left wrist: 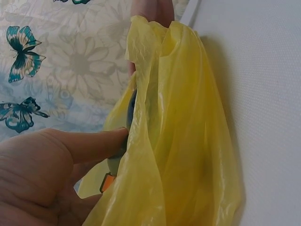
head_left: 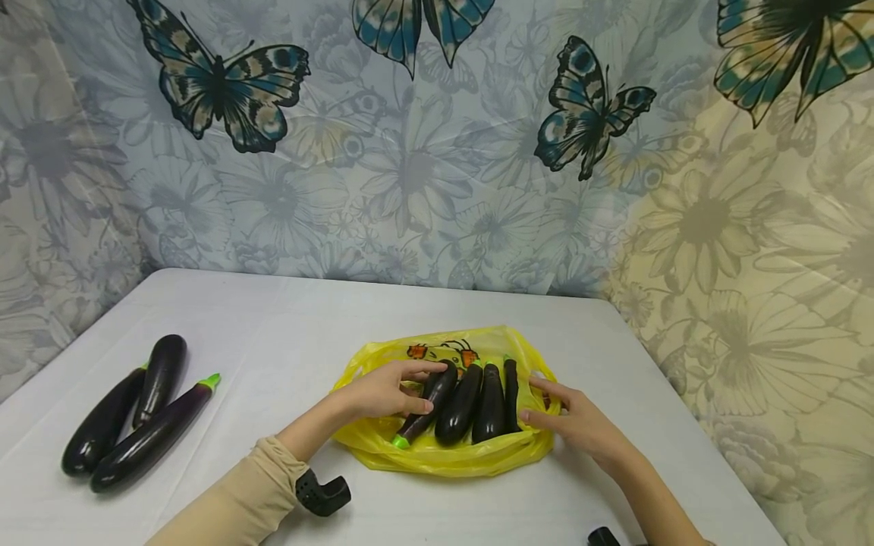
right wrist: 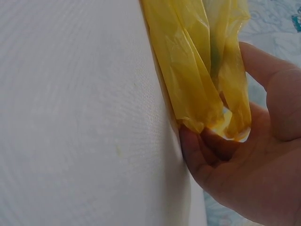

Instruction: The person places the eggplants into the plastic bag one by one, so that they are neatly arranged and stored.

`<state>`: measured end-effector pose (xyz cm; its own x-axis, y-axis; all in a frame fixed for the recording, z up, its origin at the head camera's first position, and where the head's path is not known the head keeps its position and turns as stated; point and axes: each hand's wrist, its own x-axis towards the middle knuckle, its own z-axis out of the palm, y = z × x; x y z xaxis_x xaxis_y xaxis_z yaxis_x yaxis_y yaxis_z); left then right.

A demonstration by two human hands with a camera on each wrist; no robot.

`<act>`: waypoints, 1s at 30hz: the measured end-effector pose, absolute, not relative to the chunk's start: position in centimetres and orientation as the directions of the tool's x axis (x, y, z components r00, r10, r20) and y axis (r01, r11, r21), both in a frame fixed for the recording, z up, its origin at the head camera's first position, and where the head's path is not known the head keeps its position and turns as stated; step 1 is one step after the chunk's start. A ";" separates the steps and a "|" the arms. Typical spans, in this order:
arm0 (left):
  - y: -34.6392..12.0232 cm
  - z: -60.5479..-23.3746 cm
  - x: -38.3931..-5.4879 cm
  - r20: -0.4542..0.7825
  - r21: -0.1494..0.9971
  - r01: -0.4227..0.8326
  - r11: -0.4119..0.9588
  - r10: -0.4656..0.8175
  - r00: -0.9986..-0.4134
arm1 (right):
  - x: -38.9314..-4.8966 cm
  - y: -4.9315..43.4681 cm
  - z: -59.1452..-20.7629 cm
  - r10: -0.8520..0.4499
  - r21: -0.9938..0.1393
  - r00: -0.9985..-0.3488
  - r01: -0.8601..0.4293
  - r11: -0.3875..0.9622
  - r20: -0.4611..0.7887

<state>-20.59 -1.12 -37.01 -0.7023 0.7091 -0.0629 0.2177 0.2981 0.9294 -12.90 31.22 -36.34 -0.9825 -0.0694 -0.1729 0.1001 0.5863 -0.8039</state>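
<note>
White table (head_left: 273, 318); on it an open yellow bag (head_left: 451, 461) holds four eggplants (head_left: 460, 409), with three others (head_left: 153, 447) at left. The right hand (head_left: 580, 418) grips the bag's edge, the left hand (head_left: 382, 390) the leftmost eggplant (head_left: 439, 388) inside; holding that edge wide should help. Only the right wrist view shows fingers (right wrist: 192, 147) curled round plastic

White table (head_left: 273, 326): three eggplants (head_left: 153, 440) at left, yellow bag (head_left: 444, 459) near middle.
</note>
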 end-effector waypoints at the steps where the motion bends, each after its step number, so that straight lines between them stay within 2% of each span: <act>1: -1.1 -37.1 -20.6 -0.063 0.930 0.217 0.297 0.709 -0.702 | -12.9 31.2 -36.4 -0.069 -0.804 -0.983 0.100 0.587 -0.172; 30: -1.0 -37.3 -20.7 -0.074 0.940 0.185 0.286 0.703 -0.707 | -13.0 31.3 -36.5 -0.079 -0.801 -0.982 0.094 0.592 -0.173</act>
